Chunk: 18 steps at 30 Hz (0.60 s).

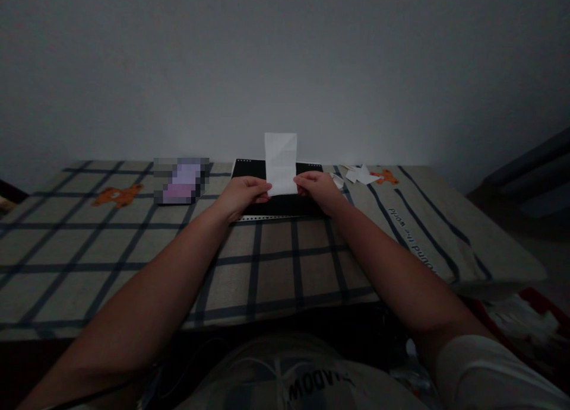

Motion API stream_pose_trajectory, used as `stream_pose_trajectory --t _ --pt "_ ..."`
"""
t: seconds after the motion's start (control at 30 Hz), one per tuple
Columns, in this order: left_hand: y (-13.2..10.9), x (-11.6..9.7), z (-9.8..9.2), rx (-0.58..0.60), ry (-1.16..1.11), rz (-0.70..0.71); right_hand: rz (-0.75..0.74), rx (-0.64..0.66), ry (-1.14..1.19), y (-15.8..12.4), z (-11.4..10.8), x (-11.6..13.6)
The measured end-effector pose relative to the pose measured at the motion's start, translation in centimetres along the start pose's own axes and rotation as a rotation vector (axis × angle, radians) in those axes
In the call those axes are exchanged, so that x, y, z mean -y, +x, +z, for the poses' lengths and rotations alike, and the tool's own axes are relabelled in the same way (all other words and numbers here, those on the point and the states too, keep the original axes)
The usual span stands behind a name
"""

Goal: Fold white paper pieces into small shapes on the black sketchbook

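A white rectangular sheet of paper [281, 164] with faint creases is held up between my two hands. My left hand [244, 196] pinches its lower left corner between thumb and fingers. At the lower right edge, my right hand [317, 186] has the paper pinched the same way. Beneath the hands lies a flat black notebook or pad [285, 207] with rows of small white marks along its edges. Both wrists rest close to the sides of this black item, and the paper covers part of it.
A phone-like object [182, 181], blurred out, lies at the left. White paper scraps [361, 175] are to the right of the black item. A checked cloth [231, 279] with bear prints covers the table, which meets a grey wall [285, 60]. A red container [537, 297] stands below right.
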<state>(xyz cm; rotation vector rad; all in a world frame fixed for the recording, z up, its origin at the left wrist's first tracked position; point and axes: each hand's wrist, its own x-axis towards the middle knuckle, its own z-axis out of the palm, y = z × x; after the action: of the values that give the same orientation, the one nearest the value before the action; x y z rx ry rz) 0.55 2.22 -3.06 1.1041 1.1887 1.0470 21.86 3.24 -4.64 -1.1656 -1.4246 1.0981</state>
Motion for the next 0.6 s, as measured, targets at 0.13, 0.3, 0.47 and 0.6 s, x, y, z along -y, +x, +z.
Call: stream_pose_trajectory --t 0.13,0.3,0.47,0.6 --pt "-0.03 0.1 0.01 -0.025 -0.024 0.029 -0.01 -0.011 0.008 0.02 0.1 0.02" --pt "-0.17 -0.05 0.06 0.059 0.008 -0.036 -0.002 -0.066 0.02 -0.01 0.08 0.08" --pt "-0.21 -0.22 0.02 0.024 -0.024 -0.014 -0.009 -0.038 0.049 0.0 0.1 -0.08" --pt "-0.1 -0.09 -0.14 0.044 -0.012 -0.018 -0.019 0.001 0.03 0.07 -0.13 -0.24"
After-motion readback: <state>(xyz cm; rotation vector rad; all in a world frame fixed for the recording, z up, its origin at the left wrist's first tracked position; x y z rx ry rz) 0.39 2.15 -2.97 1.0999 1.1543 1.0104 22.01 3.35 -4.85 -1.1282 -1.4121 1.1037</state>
